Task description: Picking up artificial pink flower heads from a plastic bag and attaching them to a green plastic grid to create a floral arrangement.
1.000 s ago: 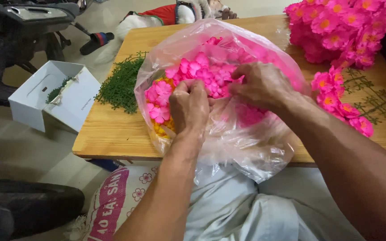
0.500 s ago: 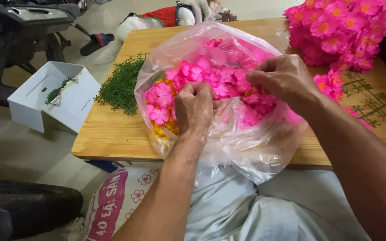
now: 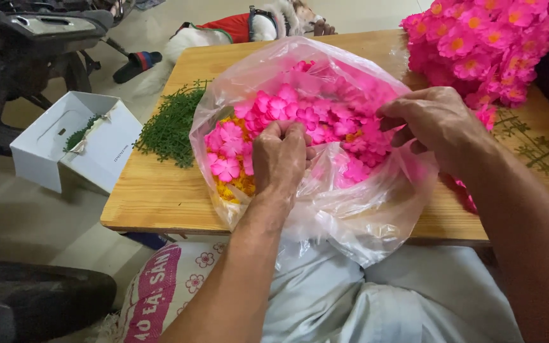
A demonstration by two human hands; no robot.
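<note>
— Where are the pink flowers [image 3: 300,117]?
— In the clear bag [image 3: 351,209], directly beneath the left hand [image 3: 279,155], fingers curled closed, seemingly pinching one. The right hand [image 3: 436,124] grips the bag's far-right rim, farther off.

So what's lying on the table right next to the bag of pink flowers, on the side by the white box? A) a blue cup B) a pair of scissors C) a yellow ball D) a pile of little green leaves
D: a pile of little green leaves lies on the wooden table beside the clear bag of pink flowers.
</note>
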